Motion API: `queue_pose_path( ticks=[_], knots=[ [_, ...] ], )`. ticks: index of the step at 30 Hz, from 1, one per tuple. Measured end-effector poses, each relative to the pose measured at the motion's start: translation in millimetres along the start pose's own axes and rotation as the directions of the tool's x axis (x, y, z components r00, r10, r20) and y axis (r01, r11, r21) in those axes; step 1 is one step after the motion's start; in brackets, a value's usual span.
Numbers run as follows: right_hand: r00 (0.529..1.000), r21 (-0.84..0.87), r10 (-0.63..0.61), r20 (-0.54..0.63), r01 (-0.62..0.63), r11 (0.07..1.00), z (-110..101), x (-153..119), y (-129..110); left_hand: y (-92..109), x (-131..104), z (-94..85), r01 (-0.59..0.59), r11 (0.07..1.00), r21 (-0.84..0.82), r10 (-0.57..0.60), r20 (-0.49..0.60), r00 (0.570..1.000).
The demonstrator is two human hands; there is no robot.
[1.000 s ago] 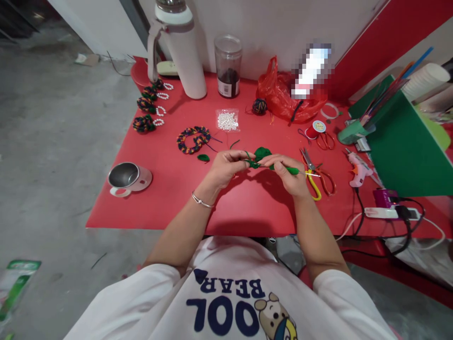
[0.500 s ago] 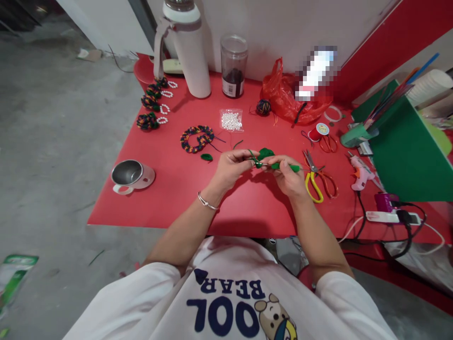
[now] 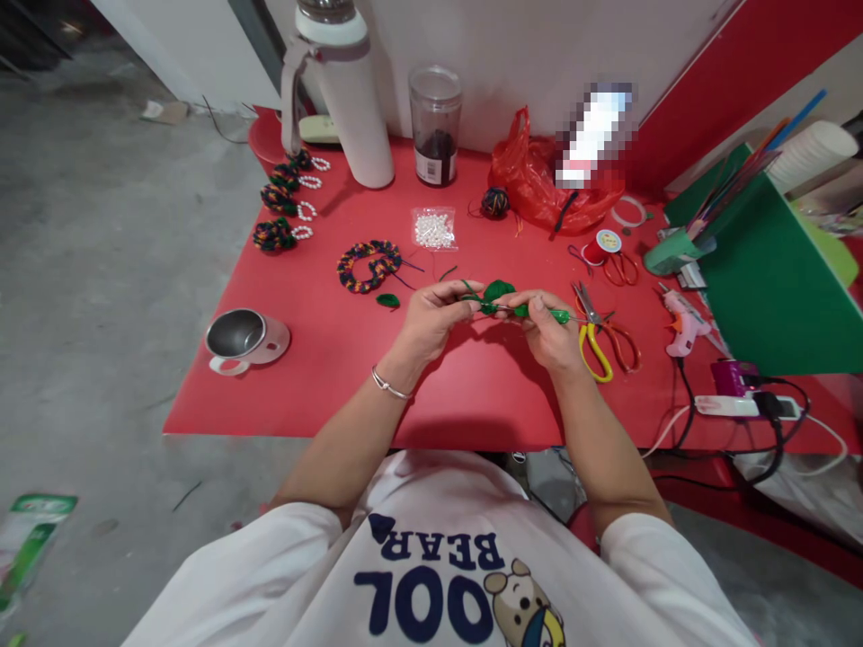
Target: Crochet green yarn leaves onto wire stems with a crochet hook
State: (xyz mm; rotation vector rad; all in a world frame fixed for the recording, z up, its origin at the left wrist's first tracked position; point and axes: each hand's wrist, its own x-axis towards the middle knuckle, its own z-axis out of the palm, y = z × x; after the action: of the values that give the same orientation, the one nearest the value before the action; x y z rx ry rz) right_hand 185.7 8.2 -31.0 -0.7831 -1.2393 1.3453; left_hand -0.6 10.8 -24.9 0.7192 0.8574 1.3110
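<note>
While well inside the table edge [image 3: 235, 429], left hand [image 3: 433, 318] tight on green yarn [image 3: 488, 306], right hand [image 3: 550, 336] round hook [image 3: 559, 316].

The worktop [image 3: 324, 395] is red and flat. A cup [image 3: 270, 340] sits to the left of the left hand [image 3: 435, 319]. A small green piece [image 3: 387, 300] lies near that hand, with a colourful woolly ring [image 3: 349, 271] a bit past it. Farther past the hands are a bag of white beads [image 3: 434, 229], a tall flask [image 3: 362, 117] and a clear jar [image 3: 435, 135]. Scissors [image 3: 597, 356] lie just right of the right hand [image 3: 549, 332], then a pink glue gun [image 3: 682, 325].
</note>
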Motion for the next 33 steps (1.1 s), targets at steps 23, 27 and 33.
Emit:
queue_pose_path(
  ticks=[23, 27, 33],
  knots=[
    [0.96, -0.488, -0.24, 0.146, 0.281, 0.826, 2.0, -8.8, -11.8, -8.0, 1.6, 0.9, 0.028, 1.0, -0.007, -0.029, -0.079, 0.996],
    [0.944, -0.555, -0.282, 0.169, 0.328, 0.765, -0.1, -5.8, -3.7, -7.3, 0.8, 0.6, 0.043, 0.999, -0.013, -0.043, -0.044, 0.998],
    [0.924, -0.629, -0.327, 0.2, 0.376, 0.68, 0.0, -3.7, 7.2, -7.7, 0.8, 0.3, 0.022, 1.0, -0.014, -0.022, -0.013, 1.0]
  ],
)
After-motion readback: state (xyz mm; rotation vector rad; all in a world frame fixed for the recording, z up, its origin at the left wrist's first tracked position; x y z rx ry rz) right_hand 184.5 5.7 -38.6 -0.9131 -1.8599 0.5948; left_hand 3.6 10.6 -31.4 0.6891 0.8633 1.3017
